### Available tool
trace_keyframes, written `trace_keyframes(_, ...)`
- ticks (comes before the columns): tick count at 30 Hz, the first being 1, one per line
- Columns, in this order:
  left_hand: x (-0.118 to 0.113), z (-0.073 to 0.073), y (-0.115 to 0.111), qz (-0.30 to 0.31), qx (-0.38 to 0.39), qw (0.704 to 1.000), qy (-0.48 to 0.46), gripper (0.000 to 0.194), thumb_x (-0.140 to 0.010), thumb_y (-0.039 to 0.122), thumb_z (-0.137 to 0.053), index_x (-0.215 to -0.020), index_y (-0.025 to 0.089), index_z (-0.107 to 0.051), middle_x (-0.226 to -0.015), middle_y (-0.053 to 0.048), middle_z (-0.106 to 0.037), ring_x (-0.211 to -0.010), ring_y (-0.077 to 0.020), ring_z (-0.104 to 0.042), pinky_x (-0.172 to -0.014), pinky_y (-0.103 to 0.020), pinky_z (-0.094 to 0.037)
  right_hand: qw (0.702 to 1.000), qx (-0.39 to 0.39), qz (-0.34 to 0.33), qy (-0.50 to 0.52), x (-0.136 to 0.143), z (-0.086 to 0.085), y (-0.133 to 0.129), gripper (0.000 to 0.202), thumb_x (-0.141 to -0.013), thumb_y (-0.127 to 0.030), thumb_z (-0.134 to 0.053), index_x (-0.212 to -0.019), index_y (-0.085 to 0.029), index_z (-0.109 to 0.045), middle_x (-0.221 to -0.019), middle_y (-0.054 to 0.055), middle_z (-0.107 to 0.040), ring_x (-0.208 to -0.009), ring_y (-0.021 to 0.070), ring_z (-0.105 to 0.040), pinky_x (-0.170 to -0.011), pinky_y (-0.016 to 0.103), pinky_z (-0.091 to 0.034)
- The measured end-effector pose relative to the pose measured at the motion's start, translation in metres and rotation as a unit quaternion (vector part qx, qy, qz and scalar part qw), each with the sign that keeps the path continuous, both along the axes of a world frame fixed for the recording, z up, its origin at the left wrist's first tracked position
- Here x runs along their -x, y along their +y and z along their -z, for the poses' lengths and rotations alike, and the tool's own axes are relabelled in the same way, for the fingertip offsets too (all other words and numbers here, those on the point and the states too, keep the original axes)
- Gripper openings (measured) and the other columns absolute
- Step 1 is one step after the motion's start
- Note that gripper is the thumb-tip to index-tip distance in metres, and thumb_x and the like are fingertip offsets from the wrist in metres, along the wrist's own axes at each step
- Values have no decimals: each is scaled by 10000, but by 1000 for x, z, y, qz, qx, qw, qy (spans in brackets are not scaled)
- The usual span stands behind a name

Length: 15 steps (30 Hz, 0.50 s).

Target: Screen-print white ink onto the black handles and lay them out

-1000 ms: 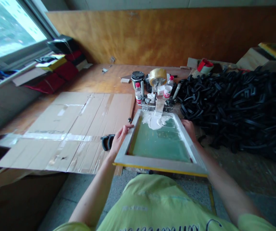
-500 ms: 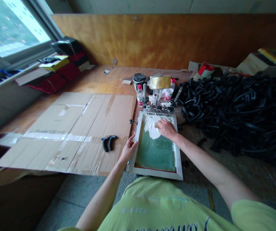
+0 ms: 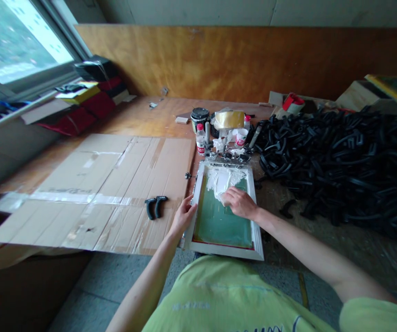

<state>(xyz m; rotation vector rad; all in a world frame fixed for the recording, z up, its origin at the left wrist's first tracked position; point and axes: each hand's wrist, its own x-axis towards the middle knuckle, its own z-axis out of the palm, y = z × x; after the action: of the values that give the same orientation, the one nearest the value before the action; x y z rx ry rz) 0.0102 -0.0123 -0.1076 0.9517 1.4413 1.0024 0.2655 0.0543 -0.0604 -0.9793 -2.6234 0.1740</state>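
Note:
A screen printing frame [image 3: 258, 240] with a green mesh lies in front of me, held by metal clamps at its far end. White ink [image 3: 224, 177] is smeared thickly over the mesh's far part. My right hand [image 3: 240, 203] is closed around a small white-smeared squeegee [image 3: 222, 198], mostly hidden by the fingers, at the near edge of the ink. At the frame's left edge, my left hand [image 3: 184, 216] grips the rim, fingers and thumb against it. Left of that hand, two curved black plastic handles [image 3: 156, 207] lie side by side on flattened cardboard [image 3: 115, 180].
A big heap of black plastic parts [image 3: 340, 157] covers the bench at right. Behind the clamps stand a red-capped bottle [image 3: 200, 139], a paint tub [image 3: 198, 118] and a paper cup [image 3: 241, 137]. Red and black boxes [image 3: 96, 103] sit by the window.
My right hand has moved toward me over the mesh with the squeegee, and the white ink has shifted with it. My left hand stays at the frame's edge.

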Motion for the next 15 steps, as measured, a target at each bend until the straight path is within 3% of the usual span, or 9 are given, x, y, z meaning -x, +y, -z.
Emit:
trace_keyframes(3, -1, -12, -1, 1, 9, 1000, -6, 739, -715, 555, -684, -1325, 171, -521, -756, -7, -657, -609, -139, -586, -532, -226, -431, 998, 39, 42, 39, 3, -10, 14, 92, -831, -144, -617, -910, -180, -647, -871, 57, -652, -887, 204, -575, -798, 303, -446)
trace_keyframes(6, 3, -33, -2, 14, 22, 999, -29, 801, -711, 574, -687, -1377, 186, -469, -787, -14, -674, -609, -141, -591, -535, -228, -433, 987, 57, 135, 61, 8, -30, 54, 377, -816, -226, -681, -1185, -220, -602, -1010, 56, -673, -912, 206, -606, -810, 304, -456)
trace_keyframes(9, 8, -63, 3, 14, 10, 999, -41, 720, -755, 646, -610, -1318, 201, -546, -809, -27, -685, -648, -162, -610, -542, -240, -438, 973, 34, 220, 65, -8, -48, 94, 573, -813, -303, -685, -1353, -241, -503, -1087, 76, -665, -910, 224, -620, -812, 321, -465)
trace_keyframes(12, 7, -92, 19, 13, -22, 997, -74, 645, -814, 706, -477, -1180, 199, -635, -895, -49, -699, -700, -175, -629, -559, -255, -461, 940, -15, 316, 129, -53, -50, 112, 440, -867, -337, -582, -1282, -191, -558, -1004, 86, -680, -868, 230, -625, -806, 340, -468)
trace_keyframes(15, -2, -117, 48, -13, -121, 983, -137, 589, -837, 682, -463, -1127, 196, -629, -1028, -64, -690, -837, -179, -653, -656, -257, -506, 890, 5, 421, 173, -93, -27, 101, 244, -876, -262, -503, -1051, -164, -642, -885, 82, -688, -810, 222, -619, -774, 330, -467)
